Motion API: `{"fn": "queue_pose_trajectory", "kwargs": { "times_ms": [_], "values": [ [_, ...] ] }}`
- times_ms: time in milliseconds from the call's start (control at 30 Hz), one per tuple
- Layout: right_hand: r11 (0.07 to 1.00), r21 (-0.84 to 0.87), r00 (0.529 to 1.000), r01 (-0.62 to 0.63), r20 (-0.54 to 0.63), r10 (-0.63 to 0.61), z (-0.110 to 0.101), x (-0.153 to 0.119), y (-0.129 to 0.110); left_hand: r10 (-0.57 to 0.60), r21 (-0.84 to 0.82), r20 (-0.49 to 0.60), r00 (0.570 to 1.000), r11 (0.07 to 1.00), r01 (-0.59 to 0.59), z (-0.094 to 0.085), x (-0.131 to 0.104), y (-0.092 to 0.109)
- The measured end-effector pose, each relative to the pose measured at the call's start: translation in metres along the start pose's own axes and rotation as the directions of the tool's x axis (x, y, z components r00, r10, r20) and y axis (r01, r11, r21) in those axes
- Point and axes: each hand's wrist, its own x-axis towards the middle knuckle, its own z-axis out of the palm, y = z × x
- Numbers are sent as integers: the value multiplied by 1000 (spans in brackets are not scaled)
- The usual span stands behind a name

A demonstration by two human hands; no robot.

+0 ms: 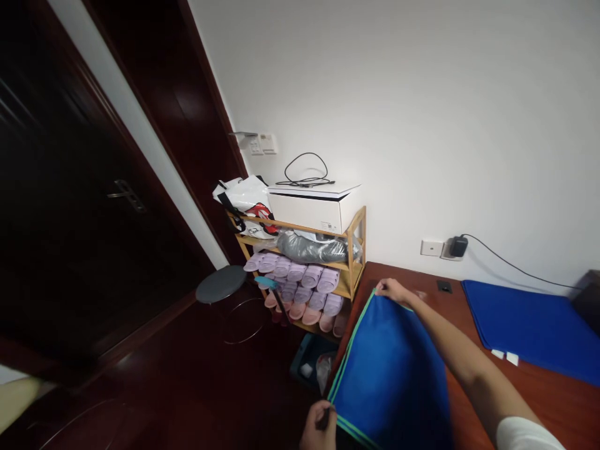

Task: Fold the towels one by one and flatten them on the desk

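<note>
A blue cloth (pixel 389 375) with bright green edging is stretched between my two hands, over the left end of the reddish-brown table (pixel 525 390). My left hand (pixel 321 425) pinches its near left corner at the bottom of the view. At the far corner, close to the wall, my right hand (pixel 391 290) grips the green edge between thumb and fingers. The cloth's edge looks doubled along the left side. To the right of my forearm lies a flat, folded blue cloth (pixel 529 322), with two small white tags (pixel 512 359) at its near edge.
Left of the table stands a wooden rack (pixel 359 250) with several slippers (pixel 300 294), a white box (pixel 309 209) and a printed bag (pixel 250 203). A round stool (pixel 220 284) and a bin (pixel 304 362) are on the floor. A black charger (pixel 458 245) is plugged into the wall.
</note>
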Motion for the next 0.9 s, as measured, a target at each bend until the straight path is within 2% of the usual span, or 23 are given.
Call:
{"fn": "queue_pose_trajectory", "kwargs": {
  "times_ms": [133,200,267,333,433,567,633,667,767,833,900],
  "values": [
    [992,104,997,65,-43,-61,-79,-54,-10,29,64,70,997,997,-34,-33,16,52],
    [981,168,993,96,-84,-82,-119,-95,-16,96,58,34,995,994,-97,-44,20,79],
    [963,243,986,120,-139,-88,-154,-142,-24,214,26,-20,977,977,-214,-52,21,107],
    [947,291,973,138,-217,-75,-182,-191,-36,365,6,-67,929,931,-366,-59,18,136],
    [942,295,925,160,-379,-38,-214,-258,-56,582,41,-150,799,812,-583,-68,7,186],
    [926,303,803,224,-596,1,-240,-328,-82,762,115,-264,592,634,-765,-80,-12,252],
    [924,288,730,253,-683,13,-248,-354,-92,794,129,-289,535,586,-800,-83,-19,280],
    [926,277,699,256,-715,20,-250,-365,-96,795,130,-299,527,581,-803,-83,-21,292],
    [941,244,656,233,-754,33,-253,-397,-107,761,70,-304,573,618,-783,-78,-23,321],
    [953,224,662,206,-749,34,-252,-415,-111,754,-13,-291,588,612,-791,-71,-21,336],
    [960,214,677,182,-735,35,-248,-430,-112,776,-64,-279,566,573,-817,-62,-18,347]
  ]
}}
